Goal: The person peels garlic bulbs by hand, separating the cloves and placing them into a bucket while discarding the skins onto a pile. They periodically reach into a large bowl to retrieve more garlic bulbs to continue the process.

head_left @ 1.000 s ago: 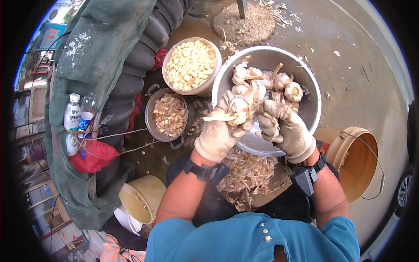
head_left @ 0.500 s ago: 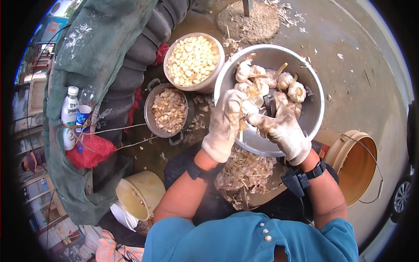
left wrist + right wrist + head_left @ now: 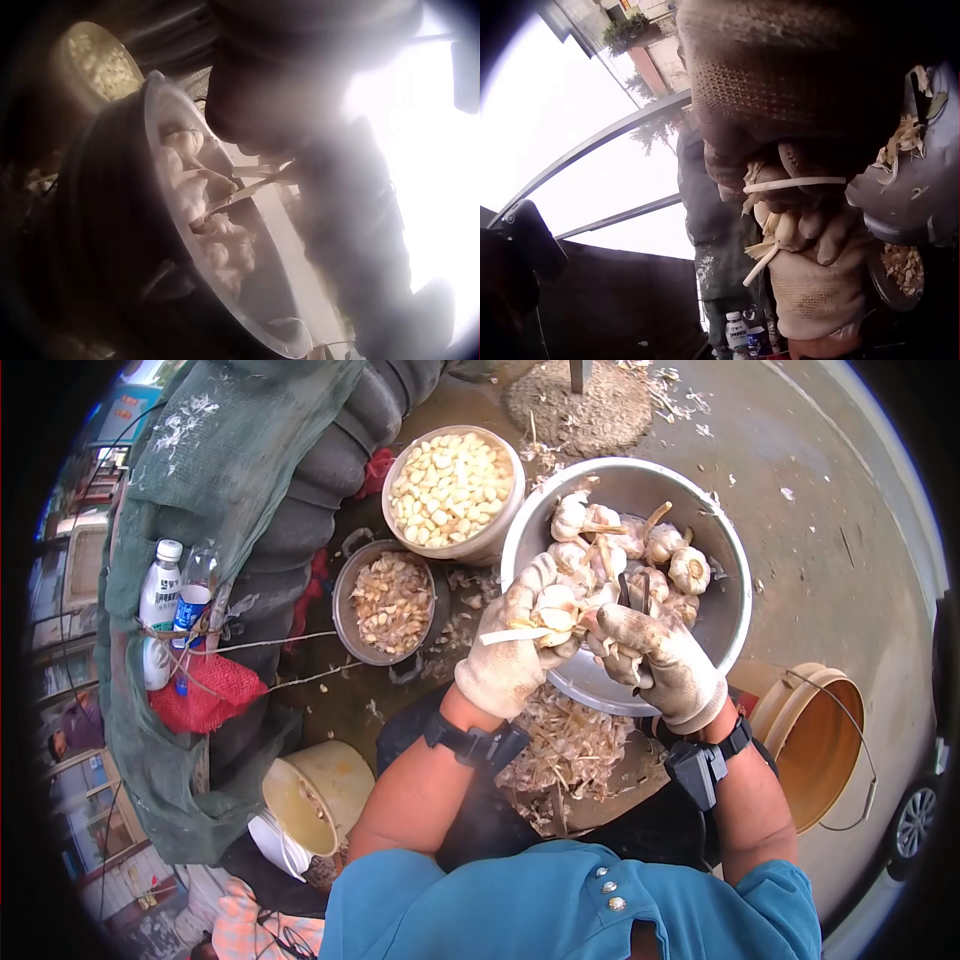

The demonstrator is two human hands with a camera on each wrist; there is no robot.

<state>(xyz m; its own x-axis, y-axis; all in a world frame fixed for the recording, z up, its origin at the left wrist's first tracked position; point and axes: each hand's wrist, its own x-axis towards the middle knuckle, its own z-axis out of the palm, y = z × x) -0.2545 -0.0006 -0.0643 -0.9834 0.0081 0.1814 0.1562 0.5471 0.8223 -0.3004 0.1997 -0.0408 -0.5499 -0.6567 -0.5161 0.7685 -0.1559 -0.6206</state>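
Both hands wear soiled pale work gloves and meet over the near part of a metal basin (image 3: 741, 610). My left hand (image 3: 500, 670) grips a partly opened garlic bulb (image 3: 556, 610), its pale stalk (image 3: 515, 635) sticking out to the left. Close against it, my right hand (image 3: 675, 670) has its fingers curled and holds a dark, narrow knife-like tool (image 3: 625, 592), largely hidden by the glove. Pale garlic bits show at its fingers. In the right wrist view the stalked garlic (image 3: 786, 229) lies in the left glove's fingers. Whole garlic bulbs (image 3: 688, 570) fill the basin's far side.
Left of the basin stand a bucket of peeled cloves (image 3: 450, 490) and a pot of unpeeled cloves (image 3: 390, 605). Garlic skins (image 3: 570, 750) pile up below the basin. A yellowish bucket (image 3: 815, 750) lies tipped at right; another bucket (image 3: 340, 790) sits at lower left.
The left hand turned over to hide the bulb half a second ago, and has now turned back to show it with more cloves exposed. The right hand's fingers opened out, then curled again.
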